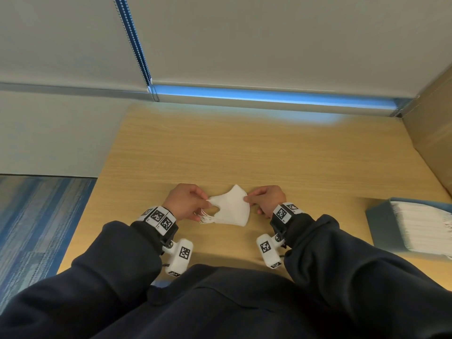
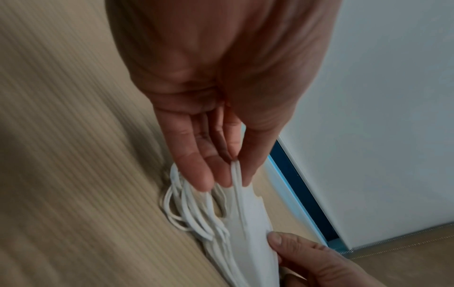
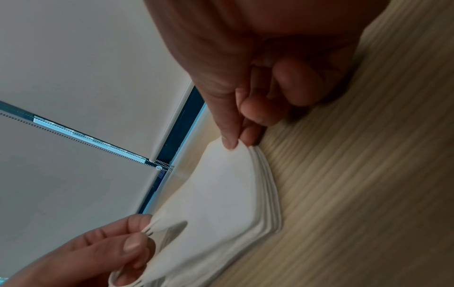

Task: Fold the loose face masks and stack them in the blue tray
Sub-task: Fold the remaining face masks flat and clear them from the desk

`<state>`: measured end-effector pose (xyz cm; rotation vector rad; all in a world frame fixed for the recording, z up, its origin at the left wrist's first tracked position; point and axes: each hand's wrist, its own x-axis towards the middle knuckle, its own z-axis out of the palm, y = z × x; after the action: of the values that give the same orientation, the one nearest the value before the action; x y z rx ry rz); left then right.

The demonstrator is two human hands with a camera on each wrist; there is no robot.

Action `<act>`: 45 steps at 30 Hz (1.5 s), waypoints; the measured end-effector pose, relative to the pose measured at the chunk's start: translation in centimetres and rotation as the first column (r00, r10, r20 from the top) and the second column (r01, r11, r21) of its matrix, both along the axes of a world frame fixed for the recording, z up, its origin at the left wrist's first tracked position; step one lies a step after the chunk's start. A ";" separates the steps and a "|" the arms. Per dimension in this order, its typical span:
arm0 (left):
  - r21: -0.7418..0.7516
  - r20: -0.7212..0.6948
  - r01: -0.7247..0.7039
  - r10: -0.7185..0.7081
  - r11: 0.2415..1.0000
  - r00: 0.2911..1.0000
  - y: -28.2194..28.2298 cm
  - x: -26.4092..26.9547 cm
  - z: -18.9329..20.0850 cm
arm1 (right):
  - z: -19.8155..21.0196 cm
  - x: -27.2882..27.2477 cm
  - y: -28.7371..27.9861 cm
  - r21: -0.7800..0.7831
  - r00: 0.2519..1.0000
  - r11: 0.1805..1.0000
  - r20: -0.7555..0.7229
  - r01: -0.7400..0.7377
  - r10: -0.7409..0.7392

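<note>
A small pile of white face masks point(image 1: 231, 209) lies on the wooden table in front of me, its layered edges plain in the right wrist view point(image 3: 267, 194). My left hand point(image 1: 208, 201) pinches the top mask's ear loops point(image 2: 236, 174) between thumb and fingers; more loops point(image 2: 186, 209) hang loose below. My right hand point(image 1: 246, 198) pinches the mask's opposite tip point(image 3: 234, 144) between thumb and forefinger, other fingers curled. The blue tray point(image 1: 378, 223) stands at the right edge of the head view, holding a stack of folded white masks point(image 1: 420, 226).
A cardboard box point(image 1: 430, 133) rises at the table's right side. The table point(image 1: 244, 155) runs back to a wall with a lowered blind. Its left edge drops to blue carpet point(image 1: 36, 228). Bare wood lies between the hands and the tray.
</note>
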<state>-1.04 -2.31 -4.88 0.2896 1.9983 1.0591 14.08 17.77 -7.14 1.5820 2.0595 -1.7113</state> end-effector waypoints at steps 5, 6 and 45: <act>-0.167 -0.297 0.134 -0.180 0.977 0.938 0.0 -0.5 -0.4 | 0.0 -0.3 -0.5 0.105 1.000 0.994 0.024 -0.007 0.005; -0.205 -0.368 0.164 -0.231 0.965 0.901 0.2 -0.6 -0.4 | 0.0 -0.3 -0.6 0.155 1.000 0.988 0.020 -0.025 0.022; -0.189 -0.536 0.527 -0.536 0.829 0.652 3.6 -0.9 -1.1 | 2.2 -1.5 -0.4 0.294 0.893 0.878 -0.132 -0.379 0.430</act>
<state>-1.90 1.29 -6.02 1.2412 2.2067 0.5958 12.55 17.32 -4.92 0.9434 2.5732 -1.5383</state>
